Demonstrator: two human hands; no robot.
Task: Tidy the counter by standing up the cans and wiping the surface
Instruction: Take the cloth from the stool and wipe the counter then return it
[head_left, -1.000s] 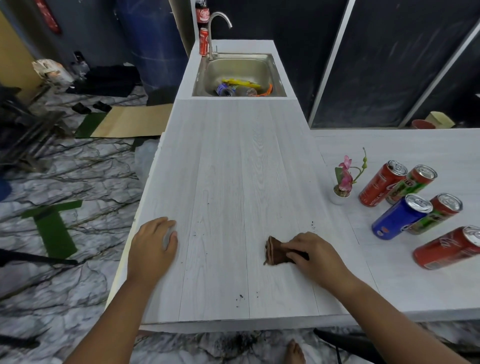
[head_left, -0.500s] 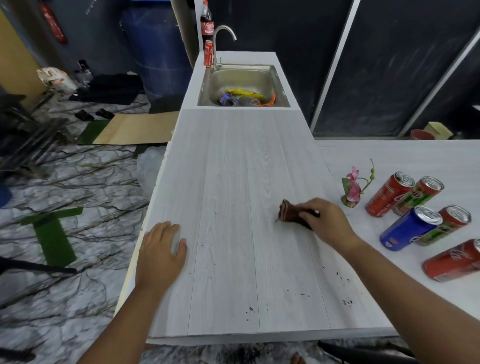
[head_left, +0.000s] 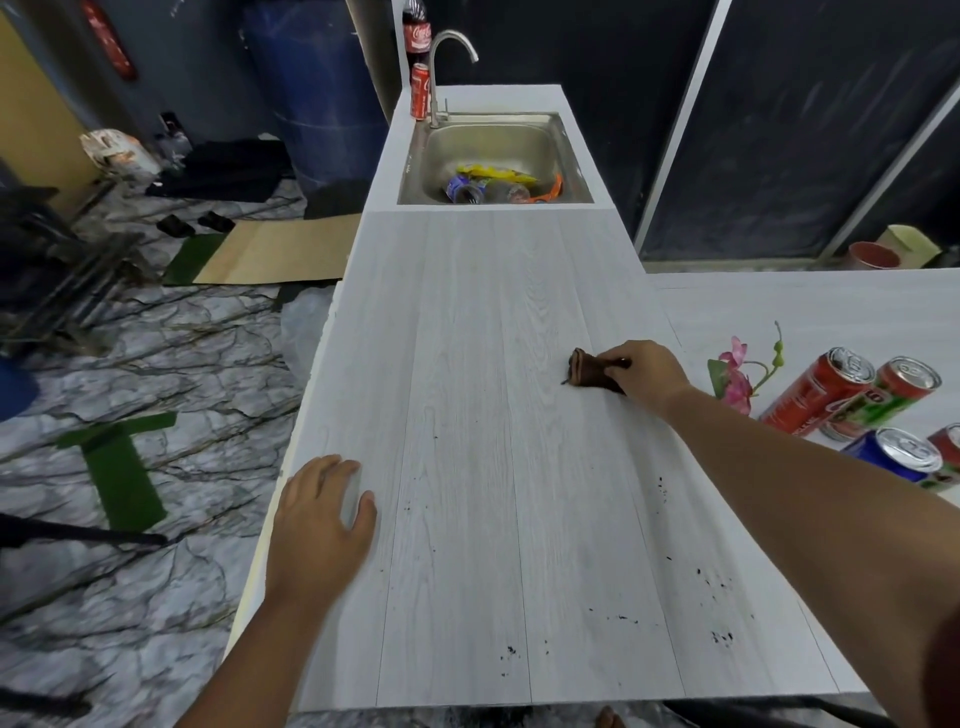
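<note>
Pale wood-grain surface (head_left: 467, 415) shows the wiping step in hand: the right hand (head_left: 647, 371) grips a brown cloth (head_left: 587, 369) mid-counter, the left hand (head_left: 317, 525) rests flat and empty, so dark crumbs (head_left: 719, 636) near the front edge likely come next.

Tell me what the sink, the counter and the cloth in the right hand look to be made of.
Sink: brushed steel, by its dull grey sheen. Counter: pale wood-grain planks, probably laminate; seams and grain lines show. Cloth: brown and folded, likely fabric; too small to tell the weave.
</note>
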